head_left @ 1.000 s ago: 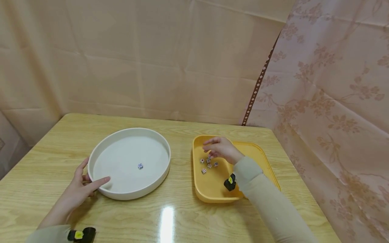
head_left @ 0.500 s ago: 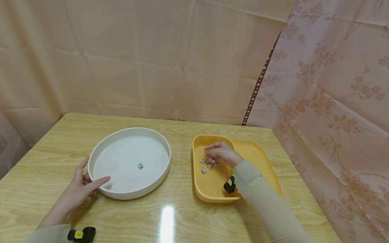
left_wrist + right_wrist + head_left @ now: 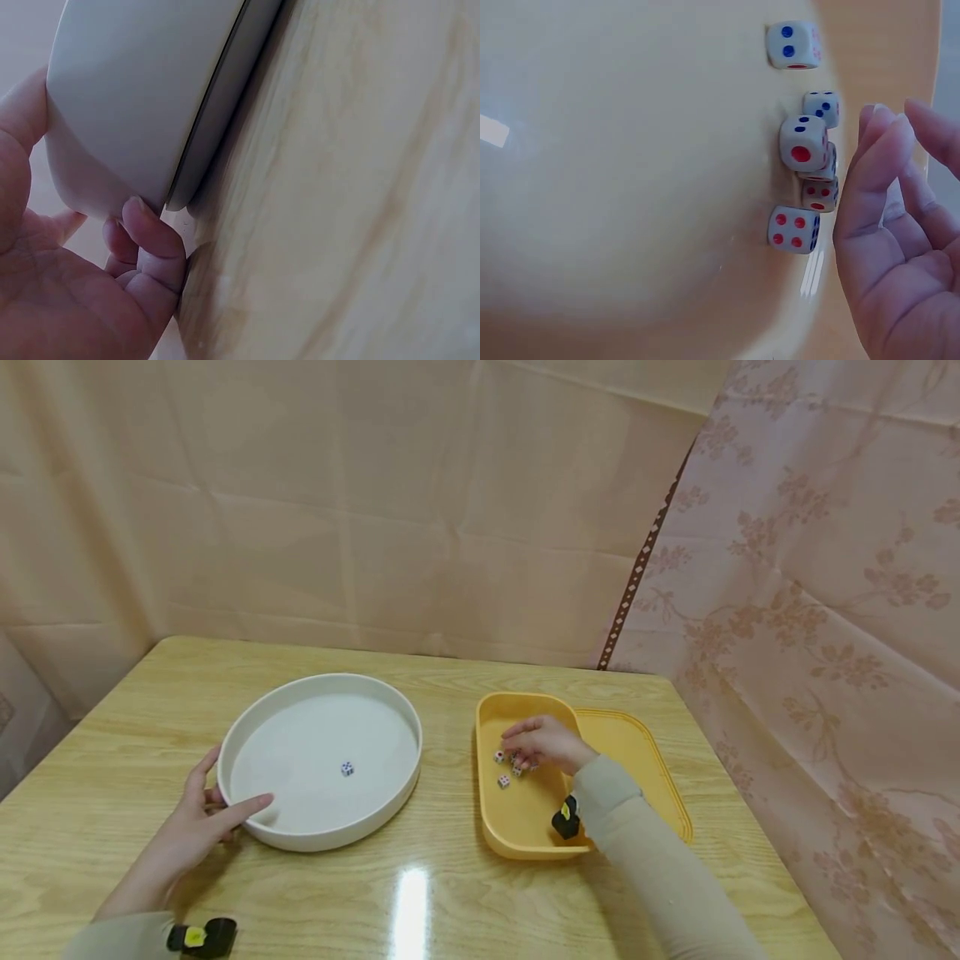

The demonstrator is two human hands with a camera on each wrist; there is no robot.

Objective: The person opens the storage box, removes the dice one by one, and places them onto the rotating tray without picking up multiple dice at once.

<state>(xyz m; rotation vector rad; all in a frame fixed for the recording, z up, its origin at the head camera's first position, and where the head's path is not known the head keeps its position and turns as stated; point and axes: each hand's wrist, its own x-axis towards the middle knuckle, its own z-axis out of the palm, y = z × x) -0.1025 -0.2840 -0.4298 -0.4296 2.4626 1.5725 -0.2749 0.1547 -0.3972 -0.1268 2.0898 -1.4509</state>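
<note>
My left hand (image 3: 191,827) grips the near-left edge of a round white tray (image 3: 300,735), thumb over the rim and fingers against the outer wall (image 3: 127,97). One white die (image 3: 347,768) with blue pips sits on the tray floor. On the right, my right hand (image 3: 549,745) is inside a yellow rectangular container (image 3: 525,827), low over several dice (image 3: 504,782) and partly covering them. The right wrist view shows its fingers bent beside the dice (image 3: 793,230), with a gap between thumb and fingertips and nothing held there. Red and blue pips mark these dice.
A flat yellow lid-like piece (image 3: 637,760) with a grooved edge lies against the container's right side, partly under my right forearm. Both vessels stand on a wood-grain table (image 3: 315,910). Behind it hangs a beige curtain (image 3: 390,527); a pink floral one (image 3: 840,610) hangs at right.
My right hand has lowered slightly toward the dice, now covering more of them. The left hand and the white tray stay where they were.
</note>
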